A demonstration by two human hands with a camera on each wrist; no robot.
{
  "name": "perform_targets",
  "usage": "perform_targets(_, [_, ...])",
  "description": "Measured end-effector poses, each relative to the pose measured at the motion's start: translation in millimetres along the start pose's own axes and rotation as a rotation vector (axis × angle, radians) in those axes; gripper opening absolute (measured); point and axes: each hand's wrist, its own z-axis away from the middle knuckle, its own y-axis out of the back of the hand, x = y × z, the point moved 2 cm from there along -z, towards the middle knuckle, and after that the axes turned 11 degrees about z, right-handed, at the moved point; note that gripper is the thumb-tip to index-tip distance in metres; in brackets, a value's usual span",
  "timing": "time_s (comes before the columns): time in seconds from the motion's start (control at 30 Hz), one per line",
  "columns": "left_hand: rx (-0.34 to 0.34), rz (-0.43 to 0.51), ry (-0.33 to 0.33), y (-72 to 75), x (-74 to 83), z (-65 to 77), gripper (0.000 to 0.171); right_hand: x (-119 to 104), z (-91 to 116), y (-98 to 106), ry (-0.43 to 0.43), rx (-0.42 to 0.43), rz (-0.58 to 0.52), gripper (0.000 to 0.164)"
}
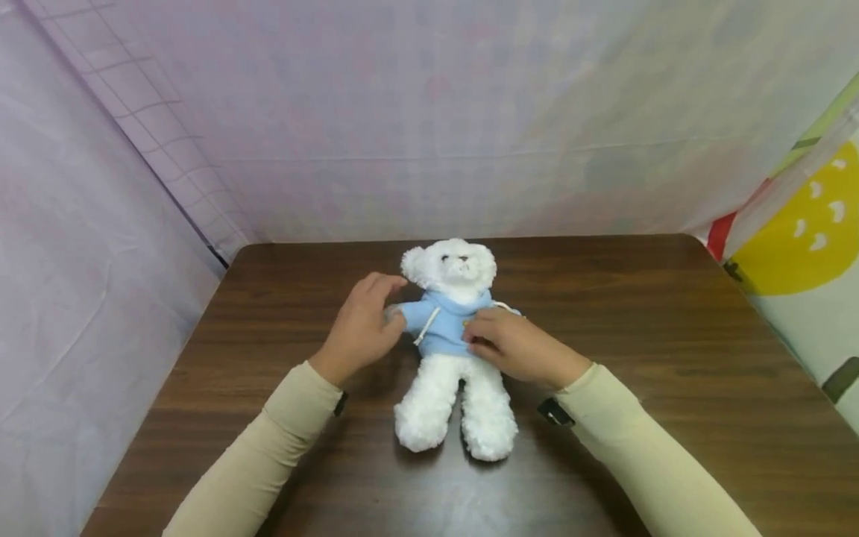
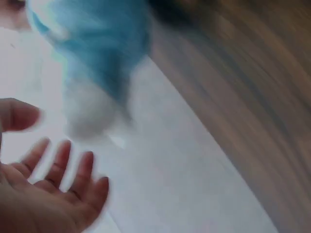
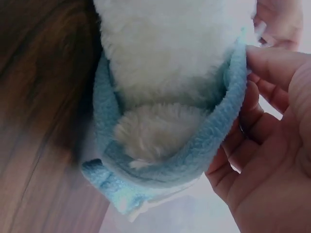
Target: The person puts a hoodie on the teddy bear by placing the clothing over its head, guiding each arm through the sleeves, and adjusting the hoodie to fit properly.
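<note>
A white teddy bear [image 1: 458,265] in a light blue hoodie [image 1: 443,328] lies face up, its legs toward the person. My right hand [image 1: 513,343] pinches the hoodie's lower hem between thumb and fingers. In the right wrist view the hem [image 3: 194,162] is drawn away from the body, with a white furry part [image 3: 160,131] inside its opening. My left hand [image 1: 362,324] is beside the sleeve on the image's left, fingers spread and holding nothing. The left wrist view, blurred, shows those fingers [image 2: 80,177] apart from the white paw [image 2: 90,114] at the sleeve's end.
The bear lies on a dark brown wooden table [image 1: 637,313]. Pale patterned cloth [image 1: 436,112] hangs behind the table and along its left side. A sheet with a yellow print [image 1: 805,231] hangs at the right. White drawstrings [image 1: 427,326] trail over the hoodie.
</note>
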Motion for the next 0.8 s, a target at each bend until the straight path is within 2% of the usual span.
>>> perform_targets(0.1, [-0.111, -0.032, -0.131, -13.0, 13.3, -4.6, 0.033, 0.9, -0.8, 3.9, -0.005, -0.006, -0.053, 0.007])
perform_targets(0.17, [-0.183, -0.091, -0.164, -20.6, 15.8, -5.7, 0.032, 5.0, 1.7, 8.0, -0.034, 0.014, -0.101, 0.01])
perform_targets(0.27, [-0.203, -0.151, -0.134, -25.0, 13.3, -4.3, 0.029, 16.5, 10.2, 15.9, -0.149, 0.132, -0.129, 0.01])
perform_targets(0.33, [-0.195, -0.142, -0.098, -25.1, 10.8, -2.4, 0.028, 26.0, 17.7, 19.4, -0.278, 0.221, -0.108, 0.008])
perform_targets(0.4, [-0.197, -0.124, -0.079, -25.8, 9.2, -1.4, 0.03, 34.2, 24.5, 20.1, -0.403, 0.255, -0.103, 0.005])
perform_targets(0.43, [-0.203, -0.117, -0.08, -26.1, 8.9, -1.2, 0.032, 37.3, 26.6, 18.5, -0.454, 0.244, -0.114, 0.005])
perform_targets(0.5, [-0.217, -0.126, -0.097, -27.4, 9.1, -0.9, 0.037, 40.3, 28.4, 13.4, -0.496, 0.182, -0.13, 0.005])
perform_targets(0.63, [-0.245, -0.166, -0.138, -29.5, 11.1, -0.5, 0.045, 39.1, 27.5, 1.6, -0.468, 0.074, -0.146, 0.005])
perform_targets(0.73, [-0.256, -0.179, -0.144, -29.7, 11.2, 0.5, 0.045, 37.1, 28.8, -1.8, -0.453, 0.065, -0.146, 0.006])
perform_targets(0.8, [-0.257, -0.181, -0.144, -29.3, 10.4, 1.5, 0.044, 35.6, 30.3, -1.6, -0.443, 0.054, -0.172, 0.013])
